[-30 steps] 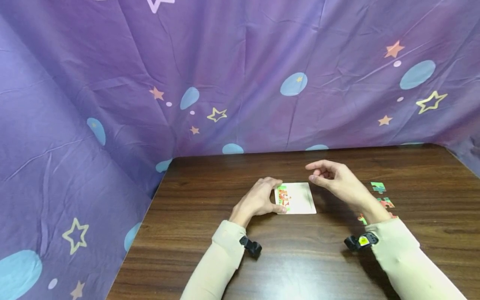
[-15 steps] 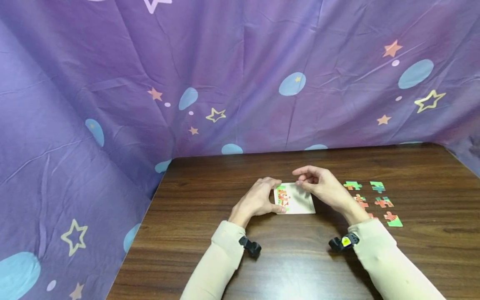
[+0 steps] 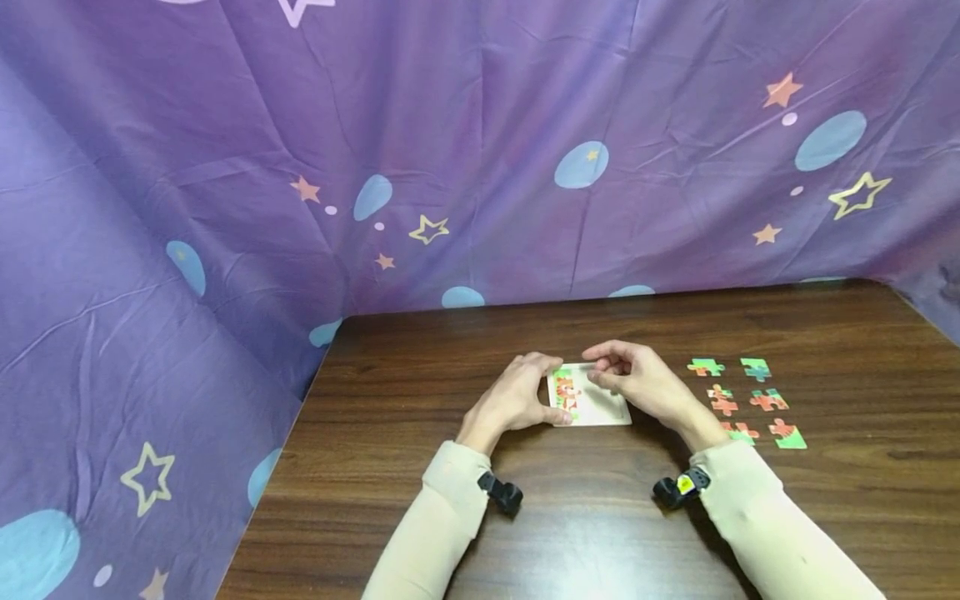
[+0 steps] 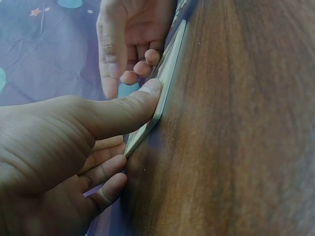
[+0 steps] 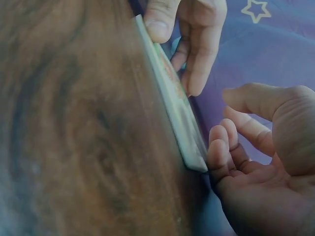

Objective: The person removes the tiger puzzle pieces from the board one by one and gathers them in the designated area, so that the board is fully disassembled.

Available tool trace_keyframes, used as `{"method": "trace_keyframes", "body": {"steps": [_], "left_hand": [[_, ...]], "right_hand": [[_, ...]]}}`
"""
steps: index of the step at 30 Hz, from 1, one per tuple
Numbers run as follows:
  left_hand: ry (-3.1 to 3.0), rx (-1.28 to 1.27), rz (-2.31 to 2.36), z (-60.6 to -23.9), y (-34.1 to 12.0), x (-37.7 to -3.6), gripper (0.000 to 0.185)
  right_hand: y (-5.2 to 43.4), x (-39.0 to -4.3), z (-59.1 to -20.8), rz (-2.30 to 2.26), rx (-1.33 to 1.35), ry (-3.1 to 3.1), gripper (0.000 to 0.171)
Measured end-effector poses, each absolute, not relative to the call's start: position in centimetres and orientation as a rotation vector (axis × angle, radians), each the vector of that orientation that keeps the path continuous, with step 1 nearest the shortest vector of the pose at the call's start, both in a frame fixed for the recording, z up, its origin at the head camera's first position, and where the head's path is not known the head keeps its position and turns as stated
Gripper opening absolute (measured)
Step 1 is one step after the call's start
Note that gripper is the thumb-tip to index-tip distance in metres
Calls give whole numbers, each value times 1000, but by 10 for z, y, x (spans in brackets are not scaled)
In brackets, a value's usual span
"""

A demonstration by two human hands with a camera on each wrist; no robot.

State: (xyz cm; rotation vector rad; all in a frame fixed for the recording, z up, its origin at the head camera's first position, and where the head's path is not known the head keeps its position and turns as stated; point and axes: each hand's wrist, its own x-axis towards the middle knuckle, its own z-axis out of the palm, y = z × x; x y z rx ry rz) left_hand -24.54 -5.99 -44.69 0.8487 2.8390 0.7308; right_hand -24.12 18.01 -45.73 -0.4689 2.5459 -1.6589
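Observation:
A small white puzzle tray (image 3: 603,404) lies on the table, with orange and green jigsaw pieces (image 3: 567,392) along its left side. My left hand (image 3: 513,396) grips the tray's left end, thumb at the near edge and fingers at the far edge; the left wrist view shows the thumb (image 4: 142,96) pressing on the rim. Over the tray's right part is my right hand (image 3: 637,379), its fingers loosely bent and nothing visible between them. In the right wrist view its fingertips (image 5: 219,147) are right at the tray's end (image 5: 194,160).
Several loose jigsaw pieces (image 3: 768,401) in green, orange and teal lie on the brown wooden table (image 3: 420,350) to the right of the right forearm. A purple curtain (image 3: 487,167) with stars hangs behind the table and along its left side.
My right hand has moved left from beside the tray to over its right part, uncovering more of the loose pieces. My left hand has stayed on the tray.

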Motion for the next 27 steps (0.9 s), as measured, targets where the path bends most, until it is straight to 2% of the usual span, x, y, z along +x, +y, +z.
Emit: {"method": "trace_keyframes", "body": {"steps": [12, 20, 27], "left_hand": [[2841, 859, 708, -445, -60, -245, 91], [2837, 857, 719, -446, -60, -246, 90], [2826, 859, 730, -445, -61, -246, 91]], "right_hand": [[173, -239, -466, -1505, -484, 2728, 29], [167, -236, -467, -1349, -442, 2858, 33], [163, -237, -470, -1225, -515, 2961, 36]]}}
